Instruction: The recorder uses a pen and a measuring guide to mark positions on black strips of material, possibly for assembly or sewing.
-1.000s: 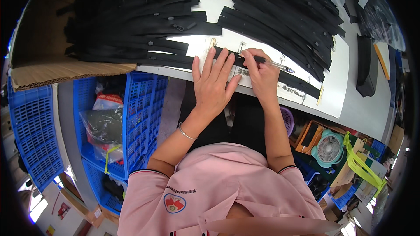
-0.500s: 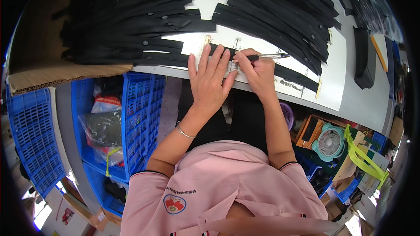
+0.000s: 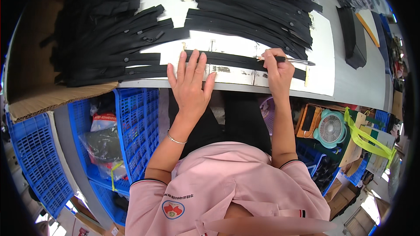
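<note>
My left hand [image 3: 189,84] lies flat, fingers apart, pressing on a long black strap [image 3: 236,60] laid across a white sheet [image 3: 245,76] at the table's front edge. My right hand [image 3: 276,71] grips a slim pen [image 3: 289,60], its tip pointing right over the same strap. A heap of black straps [image 3: 105,35] lies to the left on the sheet. A second stack of black straps [image 3: 253,13] lies behind my hands.
A brown cardboard sheet [image 3: 52,100] edges the table at left. Blue plastic crates [image 3: 131,126] stand under the table on the left. A small teal fan [image 3: 331,129] and yellow-green straps [image 3: 363,137] sit low right. A black box [image 3: 352,35] lies far right on the table.
My right hand with the pen has slid to the right along the strap, away from my left hand. The left hand stays flat on the strap.
</note>
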{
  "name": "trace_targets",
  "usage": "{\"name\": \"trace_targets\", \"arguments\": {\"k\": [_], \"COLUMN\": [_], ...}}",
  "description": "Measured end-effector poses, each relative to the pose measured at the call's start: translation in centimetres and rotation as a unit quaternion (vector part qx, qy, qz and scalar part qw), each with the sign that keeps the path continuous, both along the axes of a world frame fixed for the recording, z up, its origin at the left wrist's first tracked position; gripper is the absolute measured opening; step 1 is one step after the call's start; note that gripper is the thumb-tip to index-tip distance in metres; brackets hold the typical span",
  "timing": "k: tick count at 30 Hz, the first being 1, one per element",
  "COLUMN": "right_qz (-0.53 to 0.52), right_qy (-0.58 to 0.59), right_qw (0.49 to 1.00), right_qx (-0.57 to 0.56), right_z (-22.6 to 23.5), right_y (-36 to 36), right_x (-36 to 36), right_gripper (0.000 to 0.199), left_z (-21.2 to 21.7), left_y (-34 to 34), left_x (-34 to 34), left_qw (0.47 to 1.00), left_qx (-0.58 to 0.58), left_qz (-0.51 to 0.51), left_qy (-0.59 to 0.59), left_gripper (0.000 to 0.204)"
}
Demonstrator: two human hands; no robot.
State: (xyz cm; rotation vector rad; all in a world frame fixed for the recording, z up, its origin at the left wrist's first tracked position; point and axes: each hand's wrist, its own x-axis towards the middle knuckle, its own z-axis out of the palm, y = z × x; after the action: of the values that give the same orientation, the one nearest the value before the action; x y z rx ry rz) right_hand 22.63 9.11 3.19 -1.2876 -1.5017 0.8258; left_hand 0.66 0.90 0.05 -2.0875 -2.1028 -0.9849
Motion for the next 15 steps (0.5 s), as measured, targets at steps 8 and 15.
{"name": "trace_targets", "arguments": {"k": [8,15], "right_qz": [0.003,0.015], "right_qy": [-0.043,-0.065], "right_qw": [0.999,0.998], "right_qx": [0.005,0.016], "right_z": [-0.6,-0.5], "right_y": [0.1,0.2], "right_x": [0.6,0.3], "right_gripper": [0.024,0.022], "left_z": [0.5,1.9], "left_y": [0.1,2.5], "left_x": [0.3,5.7], "left_qw": [1.0,0.98], "left_qx": [-0.014,0.038], "left_qz": [-0.008,-0.134], "left_qy": [-0.007,-0.145], "left_gripper": [0.053,0.039]}}
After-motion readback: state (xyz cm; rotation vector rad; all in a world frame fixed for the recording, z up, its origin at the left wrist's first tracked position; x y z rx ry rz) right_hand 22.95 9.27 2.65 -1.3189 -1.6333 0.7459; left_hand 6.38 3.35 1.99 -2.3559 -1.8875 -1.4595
